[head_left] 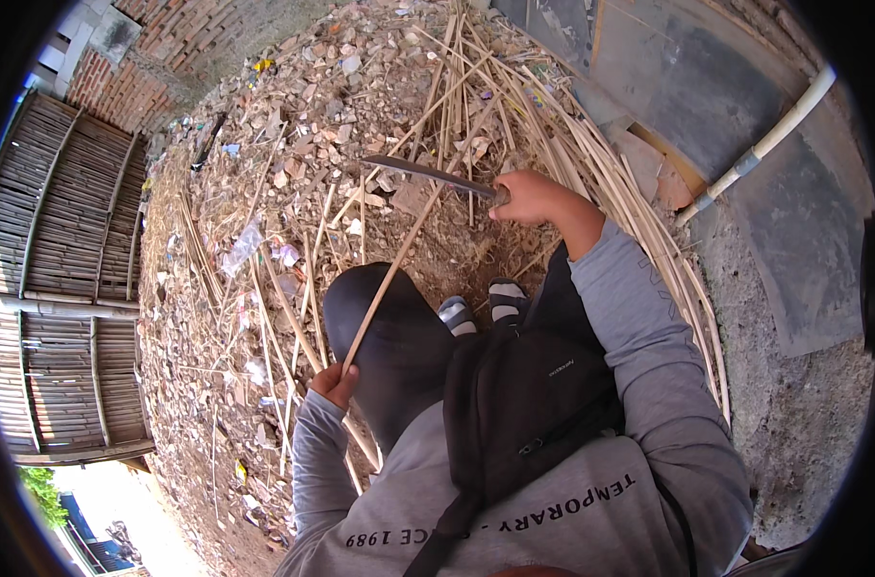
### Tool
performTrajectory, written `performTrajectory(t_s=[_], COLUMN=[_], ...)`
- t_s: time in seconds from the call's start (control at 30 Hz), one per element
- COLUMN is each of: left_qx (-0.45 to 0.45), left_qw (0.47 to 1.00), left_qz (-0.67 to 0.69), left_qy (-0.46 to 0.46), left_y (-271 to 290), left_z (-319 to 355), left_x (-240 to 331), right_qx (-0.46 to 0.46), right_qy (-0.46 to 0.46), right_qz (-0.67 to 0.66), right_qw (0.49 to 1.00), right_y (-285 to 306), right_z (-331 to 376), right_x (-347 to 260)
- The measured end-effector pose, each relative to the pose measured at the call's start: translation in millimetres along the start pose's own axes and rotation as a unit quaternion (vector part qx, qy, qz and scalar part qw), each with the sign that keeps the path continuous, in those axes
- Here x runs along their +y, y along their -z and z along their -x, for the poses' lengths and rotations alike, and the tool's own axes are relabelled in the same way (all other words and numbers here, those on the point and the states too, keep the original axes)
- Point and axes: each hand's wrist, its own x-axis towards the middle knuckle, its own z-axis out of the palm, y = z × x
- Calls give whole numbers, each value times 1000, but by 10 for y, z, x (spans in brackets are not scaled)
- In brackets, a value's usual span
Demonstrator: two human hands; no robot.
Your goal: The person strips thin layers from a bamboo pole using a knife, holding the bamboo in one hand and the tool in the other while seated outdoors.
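Observation:
My left hand is closed around the lower end of a long, thin bamboo strip, beside my left knee. From there the strip slants up and away over the rubble. My right hand grips the handle of a machete, ahead of my right knee. Its long dark blade points left and crosses the strip near the strip's far part. Whether the edge touches the strip or passes just above it, I cannot tell. The machete's handle is mostly covered by my fingers.
Several cut bamboo strips lie along my right side, with more strips at my left. Broken brick and litter cover the ground. A pale pole leans before grey panels at the right. A bamboo fence stands far left.

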Motion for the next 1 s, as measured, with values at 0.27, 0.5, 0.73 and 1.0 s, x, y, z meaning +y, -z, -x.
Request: performTrajectory(t_s=[0.27, 0.5, 0.73, 1.0], left_qx=[-7, -9, -13, -18], left_qw=[1000, 1000, 1000, 1000], left_qz=[-13, 11, -9, 8], left_qy=[4, 0, 11, 13], left_y=[11, 13, 36, 46], left_z=[-8, -56, -58, -80], left_x=[22, -63, -44, -105], right_qx=[3, 23, 27, 17], right_qy=[2, 35, 32, 31], right_qz=[3, -9, 1, 0], right_qw=[1000, 999, 999, 999], right_y=[-29, -78, -70, -84], right_z=[-20, -48, -29, -52], right_x=[10, 78, 49, 76])
